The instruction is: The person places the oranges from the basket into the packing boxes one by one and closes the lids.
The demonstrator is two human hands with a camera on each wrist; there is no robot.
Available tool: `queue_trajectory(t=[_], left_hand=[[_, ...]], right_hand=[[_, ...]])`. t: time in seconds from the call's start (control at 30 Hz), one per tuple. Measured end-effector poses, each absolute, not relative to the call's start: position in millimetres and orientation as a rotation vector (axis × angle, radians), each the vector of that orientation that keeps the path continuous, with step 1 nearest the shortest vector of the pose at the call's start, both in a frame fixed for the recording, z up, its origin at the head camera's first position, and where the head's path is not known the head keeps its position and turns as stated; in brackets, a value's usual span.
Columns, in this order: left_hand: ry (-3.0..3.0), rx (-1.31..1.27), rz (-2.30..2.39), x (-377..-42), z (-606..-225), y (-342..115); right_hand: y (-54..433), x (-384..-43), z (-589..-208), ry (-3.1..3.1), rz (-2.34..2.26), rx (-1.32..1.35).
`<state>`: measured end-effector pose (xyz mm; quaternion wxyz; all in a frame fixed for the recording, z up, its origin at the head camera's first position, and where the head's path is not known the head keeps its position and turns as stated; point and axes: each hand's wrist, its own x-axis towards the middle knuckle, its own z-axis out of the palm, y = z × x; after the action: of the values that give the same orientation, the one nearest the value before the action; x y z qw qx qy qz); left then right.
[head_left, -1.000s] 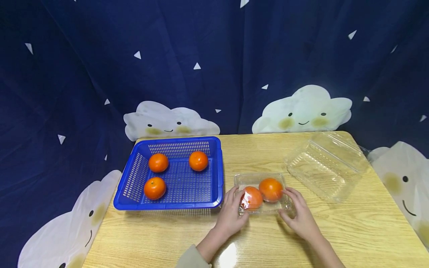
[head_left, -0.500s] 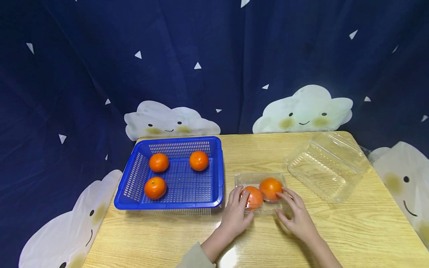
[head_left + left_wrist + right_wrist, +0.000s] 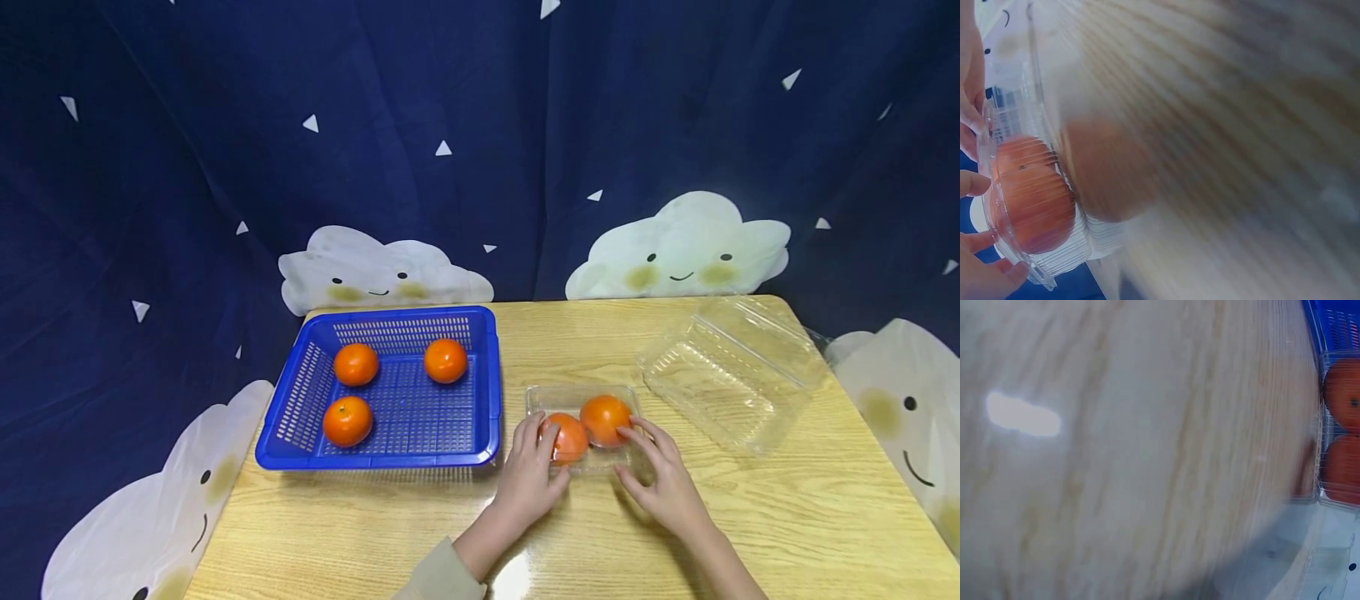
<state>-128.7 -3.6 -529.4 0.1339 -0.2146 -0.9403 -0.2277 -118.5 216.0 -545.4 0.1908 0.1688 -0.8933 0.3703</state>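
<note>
A clear plastic clamshell box point(image 3: 562, 392) lies on the table with two mandarins inside, the left mandarin point(image 3: 567, 450) partly behind fingers and the right mandarin point(image 3: 606, 421) more exposed. My left hand point(image 3: 525, 483) grips the left end, its fingers over the top and thumb at the near edge. At the opposite end my right hand point(image 3: 667, 483) holds the near corner, fingers bent over the top and thumb low in front. The left wrist view shows fingertips point(image 3: 1017, 272) right at the box's rim. Only the box and its mandarins point(image 3: 1344, 465) show in the right wrist view.
Left of the box stands a blue perforated basket point(image 3: 491, 400) holding three mandarins point(image 3: 348, 421). Another clear clamshell box point(image 3: 720, 392), unfolded with no fruit in it, lies at the back right of the wooden table point(image 3: 825, 500). A dark blue curtain point(image 3: 517, 150) hangs behind.
My left hand has shifted right and farther over the box's left end. The right fingers have moved slightly left over the top. The box has moved a little away.
</note>
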Motion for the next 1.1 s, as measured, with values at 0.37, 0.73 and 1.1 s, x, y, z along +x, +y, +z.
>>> queue_trajectory(t=[0.37, 0.73, 1.1], left_hand=[[-2.794, -0.581, -0.657, -136, -525, 1], [-2.749, -0.552, -0.661, -148, -522, 7], [-2.783, -0.461, -0.740, -166, -522, 14]], right_hand=[[215, -128, -546, -2.501, 1.037, 0.475], [215, -142, -547, -2.491, 1.046, 0.468], [214, -161, -547, -2.483, 1.056, 0.463]])
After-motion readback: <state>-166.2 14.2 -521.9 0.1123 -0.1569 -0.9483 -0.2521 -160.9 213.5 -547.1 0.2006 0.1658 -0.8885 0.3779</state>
